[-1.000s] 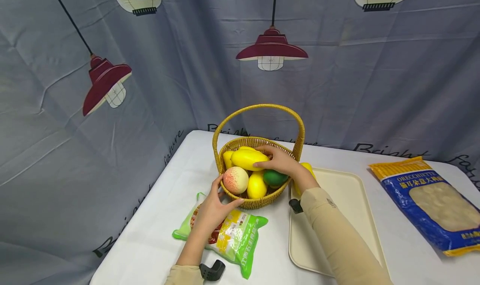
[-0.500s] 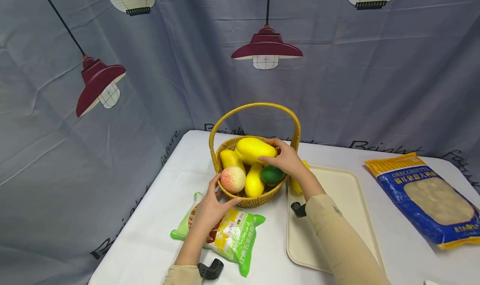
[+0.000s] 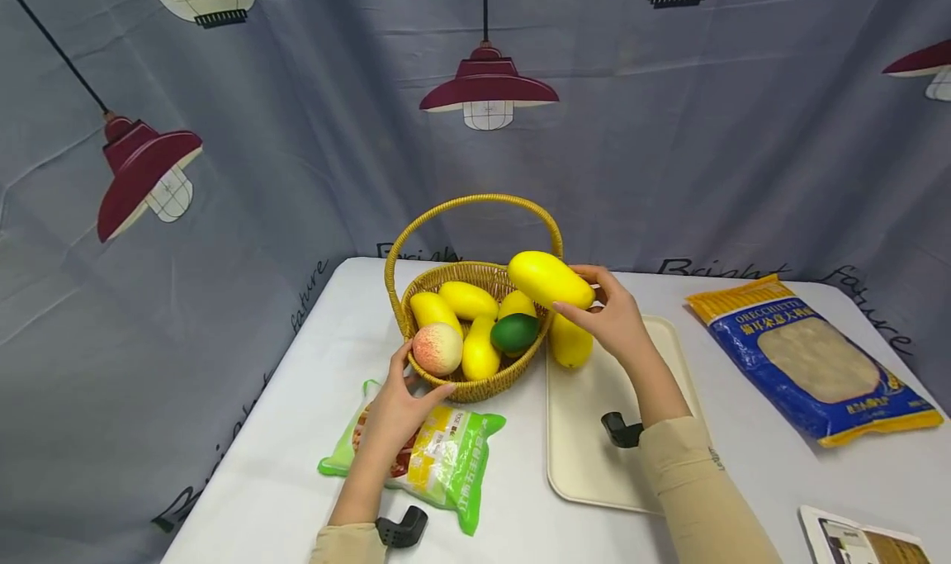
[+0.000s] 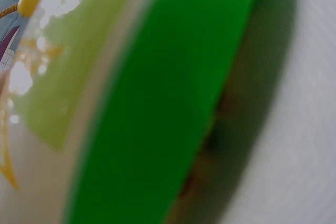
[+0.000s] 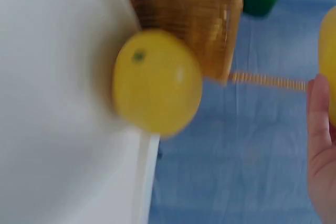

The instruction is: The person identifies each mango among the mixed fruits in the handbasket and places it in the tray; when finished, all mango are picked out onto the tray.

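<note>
A yellow mango (image 3: 548, 279) is held in my right hand (image 3: 612, 312) above the right rim of the wicker basket (image 3: 464, 395). The right wrist view shows the held mango (image 5: 328, 66) only partly, at its right edge. My left hand (image 3: 397, 407) holds the basket's near left side, beside a peach (image 3: 437, 349); its other fingers are hidden. Several more yellow mangoes (image 3: 468, 300) and a dark green fruit (image 3: 514, 333) lie in the basket. Another mango (image 3: 570, 345) rests on the cream tray (image 3: 594, 465), just right of the basket.
Under my left forearm lies a green food bag (image 3: 446, 457), filling most of the left wrist view. A blue pasta bag (image 3: 817, 357) lies right of the tray. A white-edged tablet or card (image 3: 862, 539) shows at the lower right. A grey curtain (image 3: 669, 168) hangs behind the table.
My right hand has lifted the mango out of the basket and moved it right, over the rim. The left hand stays at the basket. The whole view has shifted rightward.
</note>
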A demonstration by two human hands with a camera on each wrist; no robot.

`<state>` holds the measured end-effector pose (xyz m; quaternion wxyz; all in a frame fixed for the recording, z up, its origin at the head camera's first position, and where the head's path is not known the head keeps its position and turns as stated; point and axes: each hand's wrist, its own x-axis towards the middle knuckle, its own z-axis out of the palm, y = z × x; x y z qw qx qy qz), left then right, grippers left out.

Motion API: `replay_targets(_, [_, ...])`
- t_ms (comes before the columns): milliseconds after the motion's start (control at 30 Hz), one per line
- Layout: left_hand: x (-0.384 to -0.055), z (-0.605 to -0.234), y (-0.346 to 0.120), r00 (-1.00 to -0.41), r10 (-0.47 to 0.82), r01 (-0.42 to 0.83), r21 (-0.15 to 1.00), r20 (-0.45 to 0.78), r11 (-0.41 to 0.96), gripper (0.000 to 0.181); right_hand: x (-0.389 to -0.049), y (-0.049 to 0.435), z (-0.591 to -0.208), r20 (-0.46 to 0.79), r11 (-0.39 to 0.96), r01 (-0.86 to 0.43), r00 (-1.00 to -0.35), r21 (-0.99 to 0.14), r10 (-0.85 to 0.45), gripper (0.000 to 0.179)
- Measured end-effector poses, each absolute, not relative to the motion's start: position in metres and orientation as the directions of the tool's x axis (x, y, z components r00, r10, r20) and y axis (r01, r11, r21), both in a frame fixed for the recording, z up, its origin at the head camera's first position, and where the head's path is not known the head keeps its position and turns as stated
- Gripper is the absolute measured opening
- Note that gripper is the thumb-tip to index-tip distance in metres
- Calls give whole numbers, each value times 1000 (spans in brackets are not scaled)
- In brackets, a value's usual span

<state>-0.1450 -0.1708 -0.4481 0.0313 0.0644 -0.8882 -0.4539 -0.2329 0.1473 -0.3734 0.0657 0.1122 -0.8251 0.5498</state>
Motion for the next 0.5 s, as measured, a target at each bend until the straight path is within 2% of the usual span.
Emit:
replay_targets(67, [-144, -447, -172, -990, -139, -86, 812, -6, 578, 98, -227, 159, -377, 227, 386, -217, -974, -896, -20, 67])
replay_targets(267, [-144, -445, -174, -991, -129, -91, 819, -21, 566, 100, -214, 188, -394, 104, 407, 11, -960, -913, 260, 75])
replay_targets(500, [-147, -449, -171, -994, -106, -89, 818, -34, 569, 104, -208, 206, -426, 69, 494, 121, -935, -861, 349, 72])
